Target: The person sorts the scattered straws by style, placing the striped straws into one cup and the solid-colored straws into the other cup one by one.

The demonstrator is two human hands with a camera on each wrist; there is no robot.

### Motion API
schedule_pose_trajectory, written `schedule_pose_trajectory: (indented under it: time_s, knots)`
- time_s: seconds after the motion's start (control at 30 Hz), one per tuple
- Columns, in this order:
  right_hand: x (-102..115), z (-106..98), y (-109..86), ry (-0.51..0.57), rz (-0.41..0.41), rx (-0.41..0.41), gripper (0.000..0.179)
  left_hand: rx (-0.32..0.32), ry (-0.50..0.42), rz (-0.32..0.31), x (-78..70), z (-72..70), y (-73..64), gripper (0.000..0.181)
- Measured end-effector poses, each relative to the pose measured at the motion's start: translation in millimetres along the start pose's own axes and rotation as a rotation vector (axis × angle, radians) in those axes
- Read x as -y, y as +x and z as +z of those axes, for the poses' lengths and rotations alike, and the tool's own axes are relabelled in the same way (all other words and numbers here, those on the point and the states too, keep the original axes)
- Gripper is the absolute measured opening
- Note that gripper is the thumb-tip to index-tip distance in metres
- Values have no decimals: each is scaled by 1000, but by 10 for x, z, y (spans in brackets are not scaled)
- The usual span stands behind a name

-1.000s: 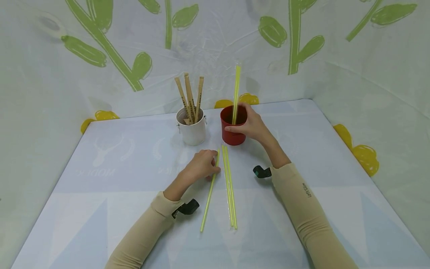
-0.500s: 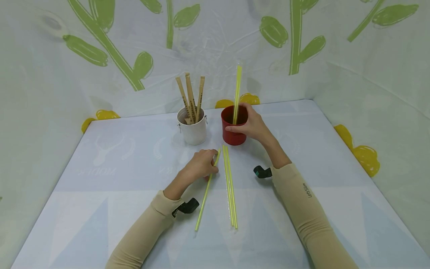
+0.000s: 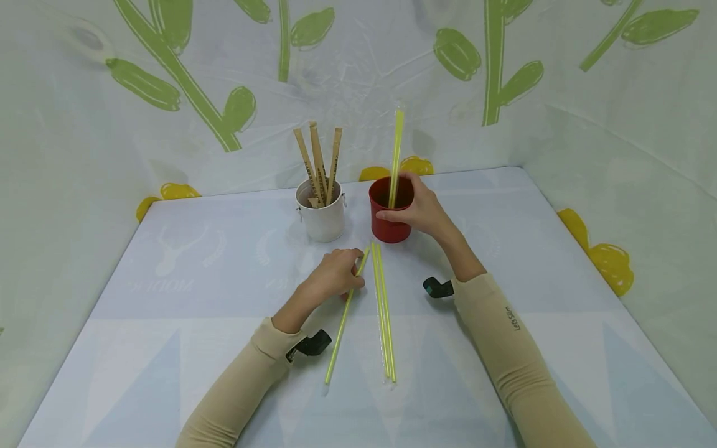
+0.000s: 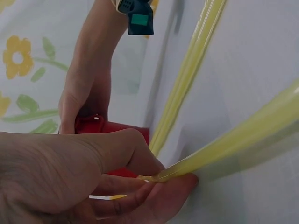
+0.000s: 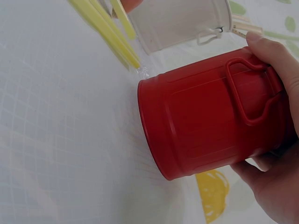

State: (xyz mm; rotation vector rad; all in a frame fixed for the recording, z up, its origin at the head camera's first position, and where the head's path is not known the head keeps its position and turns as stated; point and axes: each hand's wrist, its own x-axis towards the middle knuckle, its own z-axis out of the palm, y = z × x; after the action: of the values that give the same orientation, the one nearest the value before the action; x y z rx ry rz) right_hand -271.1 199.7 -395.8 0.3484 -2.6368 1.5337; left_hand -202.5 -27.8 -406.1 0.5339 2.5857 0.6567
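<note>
A yellow straw (image 3: 340,339) in a clear wrapper is pinched near its far end between the thumb and fingers of my left hand (image 3: 336,274); the left wrist view shows this pinch up close. My right hand (image 3: 420,208) grips the rim of a red metal bucket (image 5: 201,116), thumb across the front and fingers behind. Inside that bucket, yellow wrapped straws (image 3: 396,143) stand upright, leaning slightly right. Just right of my left hand, two more wrapped yellow straws (image 3: 383,311) lie side by side on the table, their far ends close to the red bucket.
Left of the red bucket stands a white metal bucket (image 3: 322,223) holding several paper-wrapped sticks (image 3: 317,155). A printed cloth covers the table (image 3: 224,348). Behind the buckets rises a wall sheet (image 3: 358,74) with green leaf drawings.
The near end of the straw in my left hand has swung slightly left, away from the two lying straws. My right hand stays on the red bucket.
</note>
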Motion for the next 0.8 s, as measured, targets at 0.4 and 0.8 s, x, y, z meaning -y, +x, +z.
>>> schedule_pose_trajectory:
  time_s: [0.4,0.8]
  knots:
    - [-12,-1,7,-2,-11,-3,89,-68,-38,52,4,-64,-18,54]
    - [-13,2,-4,25,-28,0,87,-186,-106,184,-52,-174,-10,51]
